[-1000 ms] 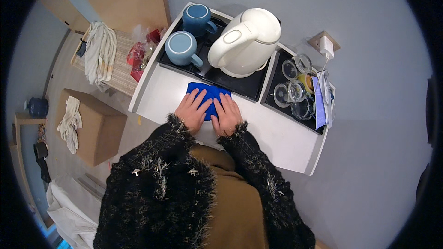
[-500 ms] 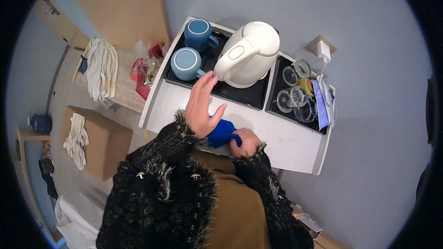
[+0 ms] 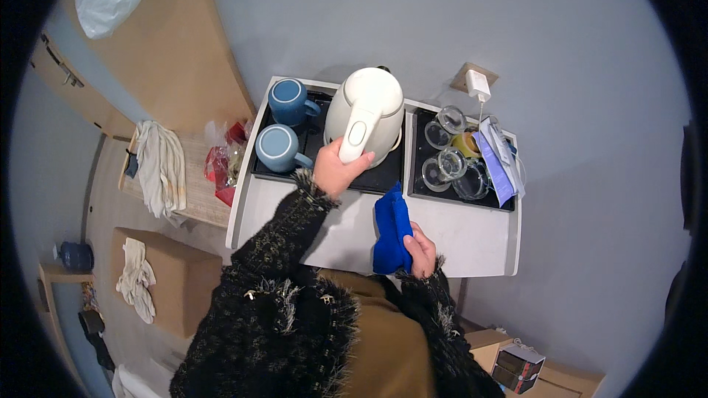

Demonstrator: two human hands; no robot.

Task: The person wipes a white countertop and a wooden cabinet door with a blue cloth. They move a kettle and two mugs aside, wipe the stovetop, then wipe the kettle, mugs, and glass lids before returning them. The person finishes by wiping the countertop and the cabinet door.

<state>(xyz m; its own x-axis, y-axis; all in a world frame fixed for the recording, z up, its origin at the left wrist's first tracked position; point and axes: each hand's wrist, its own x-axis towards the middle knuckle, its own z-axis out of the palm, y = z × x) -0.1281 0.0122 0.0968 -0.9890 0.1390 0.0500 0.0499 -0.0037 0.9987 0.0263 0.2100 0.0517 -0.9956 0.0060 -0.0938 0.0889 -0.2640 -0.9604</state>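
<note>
My left hand (image 3: 340,169) is closed around the handle of a white electric kettle (image 3: 346,114), which stands in a black tray (image 3: 369,180). In my right hand (image 3: 421,252) is a folded blue cloth (image 3: 392,232), gripped at its right side above the near part of the white tabletop (image 3: 339,227). Left of the kettle, two blue mugs sit upside down in the same tray: a darker mug (image 3: 289,103) at the back and a paler mug (image 3: 279,149) nearer me.
A second black tray (image 3: 417,184) at the right holds several clear glass cups (image 3: 445,165) and purple-white packets (image 3: 495,162). Above it, a white plug (image 3: 478,85) sits in a wall socket. At left are a plastic bag (image 3: 225,162), a draped cloth (image 3: 158,166) and a brown box-shaped stool (image 3: 188,280).
My left hand has gone from hovering open beside the kettle to gripping its handle. The kettle handle now points toward me. My right hand has shifted and the blue cloth hangs more in view.
</note>
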